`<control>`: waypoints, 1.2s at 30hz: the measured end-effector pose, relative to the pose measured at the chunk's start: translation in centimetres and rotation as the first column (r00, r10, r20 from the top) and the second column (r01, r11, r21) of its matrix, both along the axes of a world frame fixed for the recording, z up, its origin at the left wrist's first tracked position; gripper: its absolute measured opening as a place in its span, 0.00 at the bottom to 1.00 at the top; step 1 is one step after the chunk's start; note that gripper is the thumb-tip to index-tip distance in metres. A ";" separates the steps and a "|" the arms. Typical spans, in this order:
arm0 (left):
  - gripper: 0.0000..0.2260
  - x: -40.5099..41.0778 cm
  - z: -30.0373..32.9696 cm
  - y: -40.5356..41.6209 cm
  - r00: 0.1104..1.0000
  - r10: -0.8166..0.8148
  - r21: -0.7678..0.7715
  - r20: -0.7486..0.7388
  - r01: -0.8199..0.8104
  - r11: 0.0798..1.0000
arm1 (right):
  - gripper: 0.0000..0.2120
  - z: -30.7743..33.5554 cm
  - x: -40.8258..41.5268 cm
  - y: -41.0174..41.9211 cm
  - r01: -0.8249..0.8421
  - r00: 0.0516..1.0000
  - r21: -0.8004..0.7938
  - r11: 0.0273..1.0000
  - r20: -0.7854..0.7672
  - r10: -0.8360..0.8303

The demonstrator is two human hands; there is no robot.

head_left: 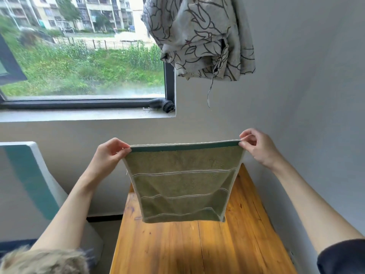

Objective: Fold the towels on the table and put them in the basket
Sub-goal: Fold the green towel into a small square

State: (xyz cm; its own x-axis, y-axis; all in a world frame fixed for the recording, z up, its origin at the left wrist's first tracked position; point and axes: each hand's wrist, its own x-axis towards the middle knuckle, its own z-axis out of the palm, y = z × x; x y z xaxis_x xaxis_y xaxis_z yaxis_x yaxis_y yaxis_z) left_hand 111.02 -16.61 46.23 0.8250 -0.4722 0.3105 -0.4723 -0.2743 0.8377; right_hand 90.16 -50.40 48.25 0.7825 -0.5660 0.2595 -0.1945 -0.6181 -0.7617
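Note:
An olive-green towel (182, 182) with thin pale stripes and a dark teal top band hangs doubled over in the air above the wooden table (197, 248). My left hand (111, 153) pinches its upper left corner. My right hand (256, 145) pinches its upper right corner. The top edge is stretched taut between both hands, and the bottom edge hangs just above the tabletop. No basket is in view.
A grey wall stands behind the table, with a window and sill (87, 113) at upper left. A patterned curtain (199, 38) is bunched high on the wall. A grey and teal chair (29, 180) sits left of the table. Something furry (43, 262) lies at bottom left.

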 end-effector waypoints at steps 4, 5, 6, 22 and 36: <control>0.06 0.4 0.0 0.1 1.000 0.002 0.041 0.025 -0.003 0.999 | 0.11 0.4 0.1 0.4 -0.076 0.991 -0.088 0.993 -0.121 0.065; 0.06 0.5 -0.1 0.1 1.000 -0.007 0.055 0.026 0.006 0.998 | 0.11 0.3 0.2 0.4 -0.090 0.985 -0.093 0.992 -0.153 0.076; 0.07 0.6 -0.2 0.1 0.999 -0.016 0.074 0.032 0.013 0.997 | 0.10 0.2 0.3 0.5 -0.095 0.981 -0.088 0.992 -0.179 0.078; 0.05 -0.1 -3.8 -1.6 0.992 0.045 0.148 -0.115 -0.027 0.989 | 0.05 -4.2 0.7 -0.3 -0.005 0.967 0.028 1.000 -0.254 0.012; 0.05 3.2 -6.6 -5.7 0.977 0.115 0.229 -0.178 -0.072 0.971 | 0.10 -7.4 5.3 -2.9 0.099 0.945 -0.036 0.994 -0.311 -0.105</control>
